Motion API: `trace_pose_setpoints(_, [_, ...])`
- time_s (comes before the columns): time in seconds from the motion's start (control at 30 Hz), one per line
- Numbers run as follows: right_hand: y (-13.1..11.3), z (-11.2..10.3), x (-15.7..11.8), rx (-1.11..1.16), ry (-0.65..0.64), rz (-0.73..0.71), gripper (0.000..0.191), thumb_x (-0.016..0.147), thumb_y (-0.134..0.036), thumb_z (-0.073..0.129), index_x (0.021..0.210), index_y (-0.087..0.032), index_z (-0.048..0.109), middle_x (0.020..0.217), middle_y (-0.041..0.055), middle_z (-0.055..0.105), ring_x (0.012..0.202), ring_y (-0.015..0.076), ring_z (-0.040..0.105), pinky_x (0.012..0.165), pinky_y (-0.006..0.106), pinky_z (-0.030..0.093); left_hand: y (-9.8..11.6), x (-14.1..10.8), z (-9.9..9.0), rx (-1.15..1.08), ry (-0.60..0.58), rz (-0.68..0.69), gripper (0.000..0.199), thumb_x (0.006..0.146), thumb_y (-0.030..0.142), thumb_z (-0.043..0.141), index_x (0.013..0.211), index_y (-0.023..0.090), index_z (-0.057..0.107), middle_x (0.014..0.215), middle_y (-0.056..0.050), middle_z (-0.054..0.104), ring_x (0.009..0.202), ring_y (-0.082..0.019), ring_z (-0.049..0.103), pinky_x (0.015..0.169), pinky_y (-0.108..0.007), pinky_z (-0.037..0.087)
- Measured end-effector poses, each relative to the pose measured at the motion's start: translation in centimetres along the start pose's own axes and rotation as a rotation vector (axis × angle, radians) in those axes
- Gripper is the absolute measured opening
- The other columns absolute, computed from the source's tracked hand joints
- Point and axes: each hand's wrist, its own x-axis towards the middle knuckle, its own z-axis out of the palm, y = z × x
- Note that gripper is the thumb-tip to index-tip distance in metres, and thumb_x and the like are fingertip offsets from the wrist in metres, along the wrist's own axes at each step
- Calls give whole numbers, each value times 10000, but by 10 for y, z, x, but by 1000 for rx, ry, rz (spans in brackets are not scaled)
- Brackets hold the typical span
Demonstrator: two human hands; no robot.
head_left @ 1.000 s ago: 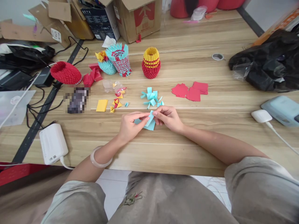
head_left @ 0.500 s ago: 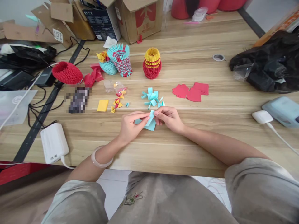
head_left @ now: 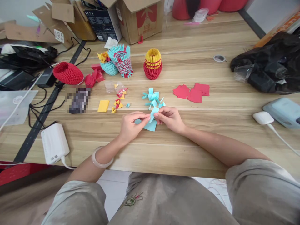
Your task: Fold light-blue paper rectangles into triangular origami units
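Observation:
Between both hands is a small light blue paper strip (head_left: 154, 113). My left hand (head_left: 133, 125) pinches its lower left end, and my right hand (head_left: 170, 119) pinches it from the right with thumb and fingers. Flat light blue sheets (head_left: 151, 126) lie on the table just under the hands. Beyond the fingers sits a loose pile of folded light blue pieces (head_left: 152, 97). Red paper squares (head_left: 195, 93) are spread to the right of it. Small yellow and red folded pieces (head_left: 118, 103) and a yellow paper stack (head_left: 103, 106) lie to the left.
On the wooden table (head_left: 199, 125) stand a red and yellow paper vase (head_left: 152, 64) and a blue and red one (head_left: 122, 61). Cardboard boxes (head_left: 140, 22) are behind. A white power bank (head_left: 55, 143) is left, a black bag (head_left: 269, 65) right.
The strip between my fingers has turned and shifted slightly up and right, and looks tilted further right. Both hands are in nearly the same place.

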Motion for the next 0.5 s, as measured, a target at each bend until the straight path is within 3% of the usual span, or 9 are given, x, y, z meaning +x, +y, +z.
trace_pose_setpoints(0.17, [-1,2,-1,-17,-13,31,353,726,-455,716,615,-149,580,480,-28,570,442,64,502,446,204,420,1,-1,0,19,-3,32,109,770,250,706,849,196,758,803,-52,737,718,-150,671,630,-254,537])
trace_pose_setpoints(0.5, [4,1,-1,-58,-106,73,347,708,-475,723,678,-134,669,532,-1,609,489,95,552,479,228,470,2,-1,-1,13,5,66,104,773,220,702,859,195,756,830,-49,737,750,-152,676,664,-255,546])
